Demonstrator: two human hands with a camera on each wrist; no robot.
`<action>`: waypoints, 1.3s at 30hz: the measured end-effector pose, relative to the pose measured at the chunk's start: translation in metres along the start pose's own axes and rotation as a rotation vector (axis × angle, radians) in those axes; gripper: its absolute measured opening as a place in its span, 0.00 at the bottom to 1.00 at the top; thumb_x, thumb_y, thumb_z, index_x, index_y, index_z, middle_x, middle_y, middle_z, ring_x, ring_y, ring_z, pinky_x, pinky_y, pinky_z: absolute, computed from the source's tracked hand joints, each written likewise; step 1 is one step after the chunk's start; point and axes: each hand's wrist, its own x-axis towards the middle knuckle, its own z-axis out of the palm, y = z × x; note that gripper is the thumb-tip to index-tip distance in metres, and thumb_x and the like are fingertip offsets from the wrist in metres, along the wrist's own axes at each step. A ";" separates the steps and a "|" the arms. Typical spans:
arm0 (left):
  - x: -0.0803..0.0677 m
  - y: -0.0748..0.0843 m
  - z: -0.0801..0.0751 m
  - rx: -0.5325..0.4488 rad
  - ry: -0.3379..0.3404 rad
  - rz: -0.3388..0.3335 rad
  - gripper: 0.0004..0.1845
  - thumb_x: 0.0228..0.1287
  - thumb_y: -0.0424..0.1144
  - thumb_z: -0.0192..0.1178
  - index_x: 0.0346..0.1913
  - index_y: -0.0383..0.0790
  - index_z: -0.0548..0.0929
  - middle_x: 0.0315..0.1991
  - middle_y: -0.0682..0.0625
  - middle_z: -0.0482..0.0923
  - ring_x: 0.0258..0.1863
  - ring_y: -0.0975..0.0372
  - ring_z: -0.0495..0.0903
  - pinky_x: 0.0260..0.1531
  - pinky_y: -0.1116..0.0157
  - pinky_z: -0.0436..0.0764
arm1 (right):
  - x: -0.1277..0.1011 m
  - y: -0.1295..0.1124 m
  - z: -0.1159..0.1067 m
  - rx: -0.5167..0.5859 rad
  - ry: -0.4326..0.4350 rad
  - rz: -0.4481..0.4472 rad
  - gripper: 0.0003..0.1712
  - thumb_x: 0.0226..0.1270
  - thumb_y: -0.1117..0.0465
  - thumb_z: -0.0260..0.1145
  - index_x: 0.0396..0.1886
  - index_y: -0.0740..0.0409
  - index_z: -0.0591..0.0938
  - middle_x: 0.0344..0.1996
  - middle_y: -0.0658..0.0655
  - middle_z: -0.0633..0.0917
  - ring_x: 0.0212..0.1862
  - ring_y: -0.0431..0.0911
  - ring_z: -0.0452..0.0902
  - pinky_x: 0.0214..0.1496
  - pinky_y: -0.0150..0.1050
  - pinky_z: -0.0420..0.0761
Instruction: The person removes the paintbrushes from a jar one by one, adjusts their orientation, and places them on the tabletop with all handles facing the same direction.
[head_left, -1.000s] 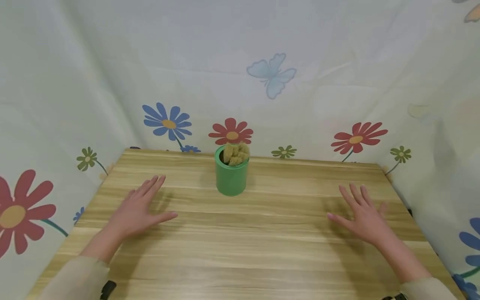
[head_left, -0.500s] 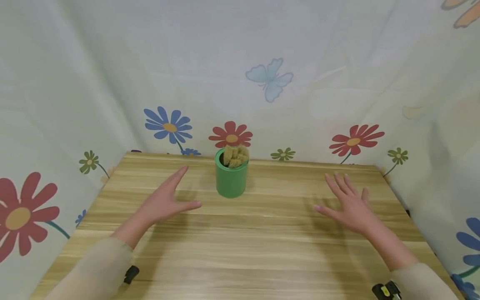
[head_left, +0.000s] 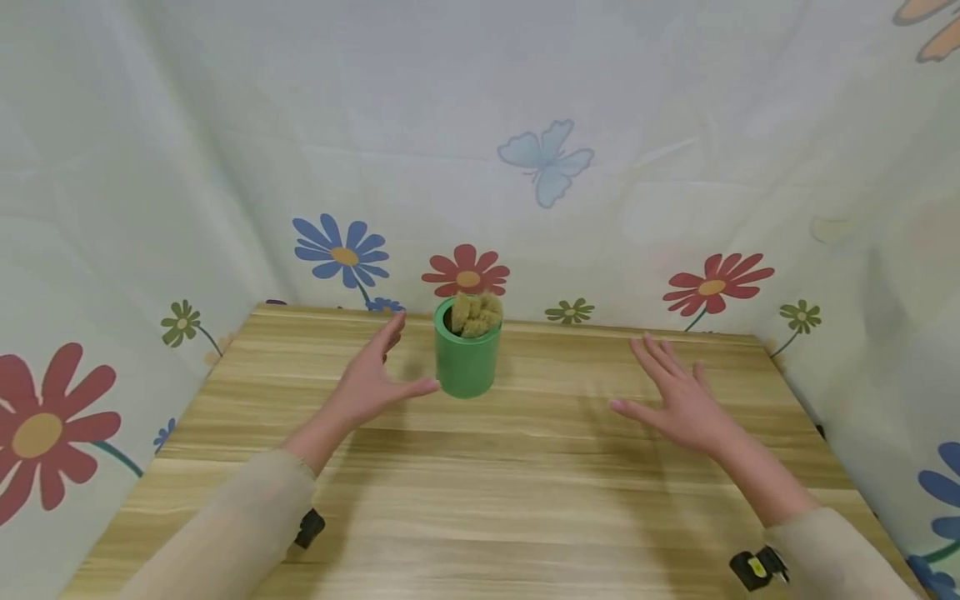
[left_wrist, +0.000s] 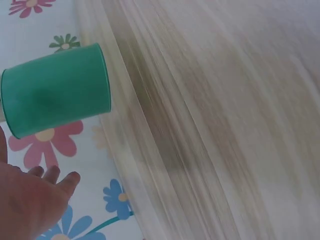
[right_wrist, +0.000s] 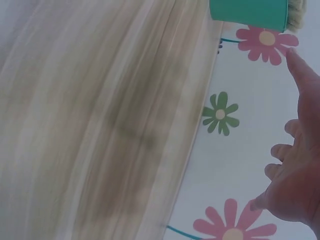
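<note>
Near the table's back edge stands a green cylindrical pot [head_left: 467,367], upright, with a tan, fluffy clump [head_left: 477,317] rising above its rim and something dark inside beside it. My left hand [head_left: 366,385] is just left of the pot, thumb stretched toward its lower side and fingers extended along its left. In the left wrist view the pot [left_wrist: 57,90] lies above the hand [left_wrist: 30,200]. Farther off on the right, my right hand [head_left: 681,407] hovers over the table with fingers spread and holds nothing. The right wrist view has the pot [right_wrist: 249,12] at its top edge.
The wood-grain table [head_left: 495,508] ends at a white cloth backdrop [head_left: 420,133] printed with flowers and butterflies, which also hangs along both sides. A small dark device sits at the left wrist [head_left: 310,528] and another at the right wrist [head_left: 756,567].
My left hand has moved right and forward, from the table's left side up to the pot. My right hand has come inward to the left. The pot has stayed in place.
</note>
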 end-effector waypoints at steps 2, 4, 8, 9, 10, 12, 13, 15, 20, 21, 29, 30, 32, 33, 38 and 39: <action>0.004 0.001 0.005 -0.045 0.004 0.016 0.64 0.57 0.53 0.83 0.88 0.55 0.49 0.87 0.49 0.51 0.84 0.47 0.57 0.77 0.39 0.67 | 0.002 -0.002 0.000 0.014 0.000 -0.007 0.61 0.73 0.35 0.70 0.90 0.52 0.47 0.87 0.64 0.47 0.86 0.67 0.36 0.76 0.83 0.33; 0.008 0.002 0.011 -0.087 0.000 0.030 0.64 0.57 0.50 0.83 0.88 0.55 0.49 0.87 0.51 0.50 0.84 0.48 0.57 0.77 0.41 0.67 | 0.005 -0.004 0.001 0.027 0.004 -0.016 0.60 0.73 0.35 0.70 0.90 0.52 0.48 0.87 0.63 0.48 0.86 0.67 0.37 0.76 0.84 0.35; 0.015 0.002 0.017 -0.124 -0.016 0.043 0.64 0.57 0.49 0.84 0.88 0.55 0.51 0.87 0.52 0.52 0.83 0.51 0.58 0.79 0.45 0.67 | 0.009 -0.007 0.003 0.030 0.014 -0.030 0.59 0.73 0.36 0.71 0.89 0.54 0.50 0.87 0.63 0.51 0.86 0.65 0.40 0.77 0.83 0.38; 0.017 0.002 0.018 -0.124 -0.025 0.044 0.64 0.56 0.50 0.84 0.88 0.55 0.51 0.87 0.52 0.52 0.83 0.51 0.59 0.79 0.45 0.66 | 0.010 -0.007 0.003 0.032 0.013 -0.031 0.59 0.73 0.36 0.71 0.89 0.54 0.50 0.87 0.63 0.51 0.86 0.65 0.40 0.77 0.82 0.38; 0.018 0.001 0.018 -0.126 -0.037 0.047 0.64 0.57 0.50 0.84 0.88 0.54 0.51 0.87 0.51 0.53 0.83 0.50 0.59 0.79 0.45 0.66 | 0.011 -0.008 0.003 0.037 0.011 -0.031 0.60 0.73 0.36 0.71 0.89 0.53 0.50 0.87 0.62 0.51 0.86 0.65 0.40 0.78 0.81 0.37; 0.022 0.001 0.018 -0.139 -0.066 0.044 0.64 0.56 0.52 0.84 0.88 0.54 0.51 0.86 0.49 0.54 0.83 0.49 0.59 0.79 0.44 0.66 | 0.013 -0.010 0.003 0.046 0.005 -0.034 0.59 0.73 0.36 0.71 0.89 0.53 0.50 0.87 0.62 0.50 0.86 0.65 0.39 0.79 0.80 0.37; 0.024 0.000 0.018 -0.147 -0.082 0.044 0.64 0.56 0.52 0.84 0.88 0.54 0.50 0.86 0.48 0.54 0.83 0.48 0.59 0.79 0.44 0.65 | 0.013 -0.011 0.003 0.053 0.001 -0.035 0.59 0.73 0.36 0.71 0.89 0.53 0.50 0.87 0.62 0.50 0.86 0.65 0.39 0.79 0.79 0.37; 0.029 -0.002 0.017 -0.164 -0.122 0.045 0.65 0.57 0.52 0.83 0.88 0.53 0.49 0.86 0.47 0.53 0.83 0.46 0.58 0.79 0.42 0.64 | 0.014 -0.013 0.003 0.067 -0.005 -0.037 0.59 0.73 0.36 0.71 0.90 0.52 0.50 0.87 0.62 0.49 0.86 0.65 0.39 0.80 0.79 0.37; 0.040 -0.004 0.013 -0.196 -0.199 0.057 0.63 0.62 0.47 0.81 0.89 0.52 0.46 0.87 0.45 0.52 0.84 0.44 0.55 0.80 0.40 0.61 | 0.016 -0.019 0.003 0.098 -0.004 -0.060 0.58 0.73 0.38 0.71 0.89 0.55 0.52 0.87 0.63 0.51 0.86 0.64 0.41 0.80 0.79 0.39; 0.042 -0.004 0.012 -0.198 -0.210 0.063 0.62 0.63 0.46 0.80 0.89 0.52 0.45 0.87 0.45 0.52 0.84 0.44 0.55 0.80 0.39 0.60 | 0.017 -0.020 0.004 0.103 -0.006 -0.065 0.57 0.74 0.39 0.71 0.89 0.54 0.52 0.87 0.63 0.52 0.86 0.63 0.42 0.80 0.79 0.40; 0.053 -0.001 0.012 -0.251 -0.226 0.071 0.60 0.65 0.43 0.79 0.89 0.52 0.48 0.85 0.43 0.55 0.83 0.43 0.58 0.80 0.40 0.62 | 0.026 -0.033 0.010 0.177 -0.034 -0.102 0.57 0.73 0.40 0.73 0.90 0.49 0.51 0.87 0.58 0.53 0.86 0.60 0.46 0.83 0.72 0.46; 0.054 -0.001 0.013 -0.263 -0.218 0.067 0.59 0.64 0.43 0.79 0.88 0.51 0.49 0.85 0.43 0.56 0.82 0.43 0.59 0.80 0.40 0.62 | 0.027 -0.035 0.010 0.193 -0.036 -0.111 0.57 0.73 0.40 0.73 0.90 0.48 0.51 0.87 0.57 0.53 0.86 0.60 0.47 0.83 0.71 0.48; 0.055 -0.003 0.015 -0.280 -0.194 0.059 0.59 0.63 0.44 0.80 0.88 0.51 0.50 0.84 0.43 0.57 0.82 0.43 0.60 0.79 0.41 0.63 | 0.030 -0.041 0.011 0.224 -0.038 -0.132 0.57 0.74 0.41 0.72 0.90 0.48 0.51 0.87 0.57 0.54 0.86 0.61 0.49 0.83 0.70 0.53; 0.056 -0.005 0.017 -0.286 -0.182 0.057 0.59 0.62 0.44 0.81 0.88 0.50 0.51 0.84 0.42 0.58 0.81 0.43 0.61 0.79 0.41 0.64 | 0.032 -0.043 0.012 0.242 -0.043 -0.137 0.57 0.74 0.41 0.72 0.90 0.47 0.50 0.87 0.56 0.54 0.86 0.60 0.49 0.82 0.69 0.55; 0.058 -0.012 0.025 -0.296 -0.145 0.065 0.57 0.61 0.46 0.81 0.87 0.51 0.56 0.82 0.43 0.63 0.79 0.42 0.65 0.78 0.42 0.67 | 0.039 -0.056 0.014 0.325 -0.080 -0.129 0.54 0.76 0.41 0.70 0.90 0.43 0.51 0.87 0.54 0.55 0.86 0.59 0.50 0.82 0.69 0.57; 0.059 -0.013 0.026 -0.301 -0.142 0.070 0.56 0.62 0.46 0.81 0.86 0.51 0.58 0.82 0.43 0.64 0.79 0.42 0.65 0.78 0.42 0.67 | 0.040 -0.059 0.014 0.343 -0.088 -0.124 0.53 0.76 0.41 0.70 0.90 0.43 0.51 0.87 0.53 0.55 0.86 0.58 0.49 0.82 0.69 0.57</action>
